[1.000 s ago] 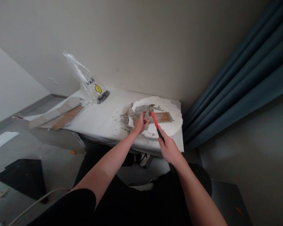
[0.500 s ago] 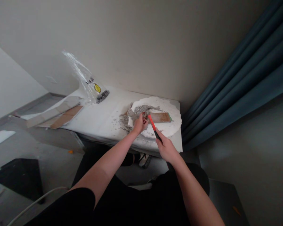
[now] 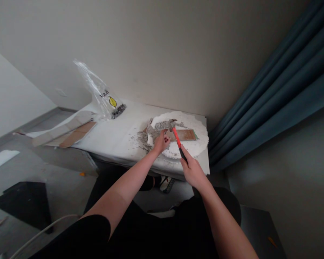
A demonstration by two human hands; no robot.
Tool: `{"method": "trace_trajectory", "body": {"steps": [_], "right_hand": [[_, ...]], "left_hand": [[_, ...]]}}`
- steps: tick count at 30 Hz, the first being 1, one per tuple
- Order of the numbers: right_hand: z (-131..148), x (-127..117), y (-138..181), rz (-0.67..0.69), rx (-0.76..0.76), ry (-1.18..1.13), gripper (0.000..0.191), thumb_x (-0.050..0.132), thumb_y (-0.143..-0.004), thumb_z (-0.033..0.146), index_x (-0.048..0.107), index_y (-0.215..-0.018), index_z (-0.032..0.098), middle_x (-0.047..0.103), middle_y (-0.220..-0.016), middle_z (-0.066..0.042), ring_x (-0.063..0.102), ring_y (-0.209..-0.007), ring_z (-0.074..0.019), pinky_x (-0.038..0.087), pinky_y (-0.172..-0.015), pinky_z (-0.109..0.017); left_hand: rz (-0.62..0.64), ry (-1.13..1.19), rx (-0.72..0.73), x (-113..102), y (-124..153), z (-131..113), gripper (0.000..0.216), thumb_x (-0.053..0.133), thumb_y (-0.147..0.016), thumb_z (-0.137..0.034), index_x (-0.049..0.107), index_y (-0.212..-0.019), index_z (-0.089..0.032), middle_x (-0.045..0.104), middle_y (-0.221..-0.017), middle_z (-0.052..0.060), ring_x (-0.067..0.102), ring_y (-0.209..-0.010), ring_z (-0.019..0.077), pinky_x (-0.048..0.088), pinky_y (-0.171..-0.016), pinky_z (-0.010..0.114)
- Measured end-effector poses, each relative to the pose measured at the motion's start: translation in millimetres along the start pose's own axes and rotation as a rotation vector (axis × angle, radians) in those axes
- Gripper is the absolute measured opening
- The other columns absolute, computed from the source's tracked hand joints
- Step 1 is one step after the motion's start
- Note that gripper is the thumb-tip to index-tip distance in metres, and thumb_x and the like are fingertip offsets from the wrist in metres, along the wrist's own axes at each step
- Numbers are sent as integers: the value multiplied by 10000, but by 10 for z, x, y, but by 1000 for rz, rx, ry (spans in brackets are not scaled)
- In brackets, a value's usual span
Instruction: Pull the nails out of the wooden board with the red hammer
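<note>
- The right hand (image 3: pixel 193 172), at the desk's near right edge, is closed around the black grip end of a hammer (image 3: pixel 177 137) with a red handle.
- The hammer slants up and away, its grey metal head over the rubble.
- The left hand (image 3: pixel 160 141) pinches something small beside the handle; what it holds is too small to tell.
- Both reach over a round white slab (image 3: pixel 196 145) near the right end of the desk (image 3: pixel 118 135); grey broken rubble (image 3: pixel 158 126) and a brown board (image 3: pixel 187 134) lie on it.
- At the far left edge a clear plastic bag (image 3: pixel 102 94) stands with a yellow logo; its black lettering is unreadable.
</note>
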State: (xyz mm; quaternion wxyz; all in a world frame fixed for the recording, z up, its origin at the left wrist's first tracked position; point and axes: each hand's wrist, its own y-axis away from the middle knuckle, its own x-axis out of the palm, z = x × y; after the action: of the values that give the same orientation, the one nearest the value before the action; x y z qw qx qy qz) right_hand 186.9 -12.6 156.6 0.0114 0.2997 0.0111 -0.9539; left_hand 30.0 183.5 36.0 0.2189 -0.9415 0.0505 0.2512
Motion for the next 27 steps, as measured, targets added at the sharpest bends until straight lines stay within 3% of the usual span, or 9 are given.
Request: {"method": "trace_trajectory", "body": {"steps": [3, 8, 14, 20, 27], "right_hand": [[14, -6, 11, 28, 14, 19, 654, 424, -1012, 278, 363, -1653, 167, 731, -1224, -176, 678, -1175, -330, 500, -1038, -494], [13, -13, 19, 4, -12, -3, 659, 415, -1029, 287, 307, -1675, 221, 722, -1272, -156, 692, -1145, -315, 509, -1028, -493], [8, 2, 9, 15, 18, 2, 653, 428, -1012, 260, 355, -1653, 162, 728, -1253, -179, 693, -1136, -315, 513, -1019, -490], [2, 9, 7, 27, -8, -14, 659, 437, -1008, 258, 355, -1651, 143, 638, -1427, -191, 604, -1315, -321, 444, -1116, -484], [14, -40, 1, 12, -19, -16, 660, 424, -1031, 280, 301, -1675, 205, 718, -1294, -153, 705, -1109, -291, 521, -1009, -460]], "left_hand": [[-12, -17, -21, -1, -5, -3, 537, 676, -837, -155, 489, -1340, -172, 628, -715, -46, 631, -669, 172, 485, -682, 294], [17, -25, -1, 14, -17, 22, 551, 650, -838, -137, 472, -1359, -164, 624, -698, -53, 623, -650, 168, 475, -673, 288], [27, -54, -3, 9, -25, 23, 547, 641, -832, -113, 476, -1350, -171, 610, -684, -62, 616, -649, 160, 467, -679, 276], [38, -36, -6, -4, -20, 42, 572, 661, -851, -140, 456, -1385, -157, 634, -745, -35, 622, -690, 162, 474, -694, 276], [24, 74, -50, 13, -46, 79, 574, 691, -835, -135, 456, -1357, -169, 663, -792, -30, 628, -685, 141, 485, -702, 263]]}}
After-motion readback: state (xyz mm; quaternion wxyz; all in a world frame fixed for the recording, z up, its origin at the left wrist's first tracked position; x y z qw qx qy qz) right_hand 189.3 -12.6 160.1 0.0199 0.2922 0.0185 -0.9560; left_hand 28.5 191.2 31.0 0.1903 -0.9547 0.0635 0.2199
